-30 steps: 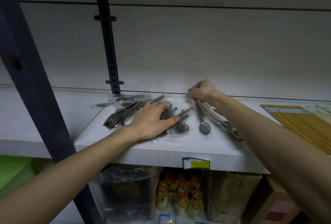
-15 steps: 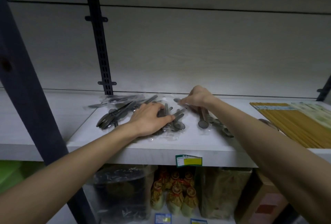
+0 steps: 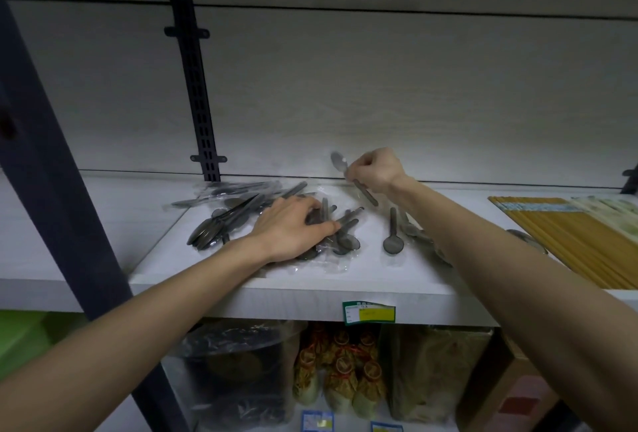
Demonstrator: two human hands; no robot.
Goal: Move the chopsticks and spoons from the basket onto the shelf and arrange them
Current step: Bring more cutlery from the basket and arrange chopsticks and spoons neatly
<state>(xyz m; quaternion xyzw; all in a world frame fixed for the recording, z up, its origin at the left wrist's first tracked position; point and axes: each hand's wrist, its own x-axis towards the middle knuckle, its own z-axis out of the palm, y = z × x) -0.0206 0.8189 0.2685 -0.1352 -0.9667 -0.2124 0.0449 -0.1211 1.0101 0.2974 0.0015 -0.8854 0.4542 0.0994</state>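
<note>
A heap of plastic-wrapped metal spoons [image 3: 228,221] lies on the white shelf [image 3: 297,290]. My left hand [image 3: 293,228] rests flat on the heap's right side, fingers spread over the wrappers. My right hand [image 3: 374,171] is lifted near the back wall and pinches a wrapped spoon [image 3: 340,162], bowl up and handle slanting down to the right. A single spoon [image 3: 393,235] lies bowl toward me just right of the heap, with more spoons [image 3: 419,235] partly behind my right forearm. Bundles of yellow chopsticks [image 3: 569,238] lie at the shelf's right end. No basket is in view.
A dark slotted upright [image 3: 196,86] runs up the back wall, and a thick dark post [image 3: 51,173] crosses the left foreground. A green-yellow price label [image 3: 368,312] sticks to the shelf edge. Below stand bagged goods [image 3: 238,373] and small wrapped packets [image 3: 340,369].
My right hand has lifted a wrapped spoon off the shelf and raised it toward the back wall. My left hand stays on the heap.
</note>
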